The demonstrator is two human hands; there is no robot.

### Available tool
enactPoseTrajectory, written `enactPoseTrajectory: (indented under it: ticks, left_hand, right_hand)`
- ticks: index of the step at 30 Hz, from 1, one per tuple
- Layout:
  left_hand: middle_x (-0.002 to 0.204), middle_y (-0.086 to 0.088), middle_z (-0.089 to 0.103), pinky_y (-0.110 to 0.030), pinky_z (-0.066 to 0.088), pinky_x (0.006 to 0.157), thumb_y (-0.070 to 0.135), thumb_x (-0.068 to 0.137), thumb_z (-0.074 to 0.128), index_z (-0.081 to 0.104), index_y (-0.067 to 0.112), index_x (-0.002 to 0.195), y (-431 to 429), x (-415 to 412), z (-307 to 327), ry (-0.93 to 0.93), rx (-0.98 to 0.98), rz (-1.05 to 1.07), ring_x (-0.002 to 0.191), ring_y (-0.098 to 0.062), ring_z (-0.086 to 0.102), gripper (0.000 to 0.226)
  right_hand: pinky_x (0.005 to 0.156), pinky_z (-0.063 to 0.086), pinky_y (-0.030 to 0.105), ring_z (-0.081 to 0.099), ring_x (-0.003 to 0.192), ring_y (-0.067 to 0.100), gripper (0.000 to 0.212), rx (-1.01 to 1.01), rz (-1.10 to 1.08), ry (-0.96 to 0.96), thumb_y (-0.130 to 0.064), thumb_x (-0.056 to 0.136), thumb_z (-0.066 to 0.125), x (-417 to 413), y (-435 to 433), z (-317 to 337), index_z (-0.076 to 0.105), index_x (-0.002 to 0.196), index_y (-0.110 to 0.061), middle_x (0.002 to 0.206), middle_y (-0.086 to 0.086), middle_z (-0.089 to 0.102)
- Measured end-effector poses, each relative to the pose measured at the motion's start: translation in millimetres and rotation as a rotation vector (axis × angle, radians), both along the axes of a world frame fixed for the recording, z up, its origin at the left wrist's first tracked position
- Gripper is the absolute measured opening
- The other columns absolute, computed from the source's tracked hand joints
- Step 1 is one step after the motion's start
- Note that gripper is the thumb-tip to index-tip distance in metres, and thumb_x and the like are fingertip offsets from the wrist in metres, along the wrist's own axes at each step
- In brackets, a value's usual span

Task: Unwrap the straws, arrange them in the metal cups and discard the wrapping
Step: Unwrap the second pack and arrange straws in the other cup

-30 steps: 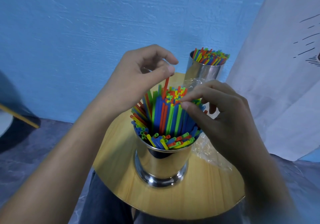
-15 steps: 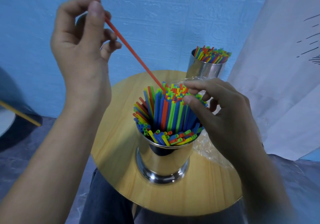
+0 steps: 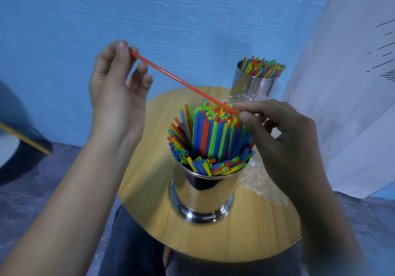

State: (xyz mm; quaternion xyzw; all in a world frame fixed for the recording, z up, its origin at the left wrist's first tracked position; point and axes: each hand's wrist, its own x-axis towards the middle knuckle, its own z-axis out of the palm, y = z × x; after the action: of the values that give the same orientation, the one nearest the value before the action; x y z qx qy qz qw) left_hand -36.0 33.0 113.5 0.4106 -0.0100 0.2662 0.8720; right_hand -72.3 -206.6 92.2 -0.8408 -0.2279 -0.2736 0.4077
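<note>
Slanting above the near metal cup (image 3: 203, 196), a red straw (image 3: 181, 81) is pinched by L hand (image 3: 115, 96) thumb+index; its lower end is met by R hand (image 3: 286, 147) curled fingertips, grip unclear.

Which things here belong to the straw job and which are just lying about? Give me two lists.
Job: left hand pinching the red straw; right hand at the top of the straw bundle; near metal cup; far metal cup; clear wrapping.
Lying about: white sheet on the right; dark object with a yellow stripe on the left.
</note>
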Motion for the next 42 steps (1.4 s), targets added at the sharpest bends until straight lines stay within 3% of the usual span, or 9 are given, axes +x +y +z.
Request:
enactPoseTrajectory:
  ticks: [4,7,12,17,23,26,31,36,42]
  left_hand:
    - [0.088,0.005,0.068,-0.019,0.051,0.066,0.016,0.104,0.057,0.06,0.019,0.098,-4,2,-12,0.072,-0.041,-0.051,0.069,-0.006,0.064,0.007]
    - [0.09,0.005,0.07,-0.019,0.05,0.064,0.016,0.103,0.059,0.06,0.019,0.097,-7,1,-19,0.115,0.032,-0.053,0.071,-0.007,0.063,0.006]
    - [0.084,0.008,0.074,-0.026,0.047,0.071,0.022,0.097,0.067,0.063,0.024,0.086,-8,-3,-27,0.245,0.439,0.001,0.077,-0.009,0.061,0.012]
    - [0.096,0.01,0.076,-0.03,0.048,0.081,0.04,0.097,0.064,0.069,0.026,0.093,-5,-12,-25,0.247,0.801,-0.079,0.089,-0.007,0.064,0.015]
    - [0.118,0.016,0.071,-0.023,0.05,0.09,0.043,0.092,0.066,0.067,0.038,0.12,-5,-12,-13,0.186,1.104,-0.3,0.111,0.0,0.065,0.028]
    - [0.118,0.02,0.067,-0.02,0.048,0.09,0.041,0.085,0.065,0.065,0.044,0.12,-10,-7,-13,0.163,1.229,-0.336,0.112,0.001,0.062,0.035]
    - [0.104,0.017,0.069,-0.027,0.05,0.085,0.032,0.085,0.069,0.07,0.039,0.104,-15,5,-9,0.114,1.38,-0.291,0.099,-0.005,0.064,0.02]
    - [0.095,0.019,0.066,-0.04,0.054,0.087,0.027,0.09,0.074,0.068,0.034,0.093,-13,12,-1,0.11,1.488,-0.274,0.092,-0.006,0.064,0.01]
    - [0.094,0.017,0.065,-0.04,0.052,0.086,0.03,0.088,0.073,0.067,0.036,0.091,-16,13,9,0.118,1.641,-0.223,0.089,-0.006,0.061,0.009]
  right_hand:
    - [0.068,0.053,0.033,0.064,0.091,0.012,0.021,0.101,0.052,0.037,-0.03,0.099,0.055,-3,-3,2,0.065,0.102,-0.049,0.093,-0.02,0.071]
    - [0.065,0.052,0.029,0.066,0.081,0.009,0.02,0.372,0.185,0.111,-0.013,0.102,0.055,-8,-3,7,0.072,0.105,-0.023,0.089,-0.006,0.077]
    - [0.069,0.05,0.028,0.067,0.081,0.013,0.014,0.615,0.347,0.148,-0.015,0.094,0.066,-8,-1,15,0.069,0.108,-0.013,0.092,0.0,0.078]
    - [0.074,0.054,0.033,0.071,0.089,0.027,0.008,0.725,0.288,0.068,-0.012,0.104,0.053,-5,-2,24,0.06,0.101,-0.015,0.096,0.005,0.076]
    - [0.076,0.058,0.032,0.072,0.077,0.017,0.018,0.386,0.142,0.017,-0.004,0.103,0.057,-5,-3,26,0.053,0.117,-0.014,0.084,0.005,0.074]
    - [0.079,0.059,0.039,0.073,0.084,0.017,0.029,0.207,0.084,0.031,-0.017,0.097,0.069,-3,1,16,0.052,0.118,-0.028,0.084,-0.004,0.073]
    - [0.091,0.052,0.043,0.058,0.115,0.009,0.014,-0.1,0.06,0.08,-0.047,0.091,0.063,7,-4,1,0.071,0.096,-0.036,0.112,-0.022,0.066]
    - [0.087,0.056,0.043,0.062,0.115,0.013,0.013,-0.041,0.136,0.152,-0.034,0.092,0.068,9,-8,-4,0.076,0.097,-0.025,0.113,-0.017,0.066]
    - [0.085,0.054,0.033,0.062,0.113,0.011,0.006,-0.019,0.134,0.15,-0.027,0.095,0.069,9,-8,-7,0.074,0.096,-0.025,0.11,-0.018,0.065]
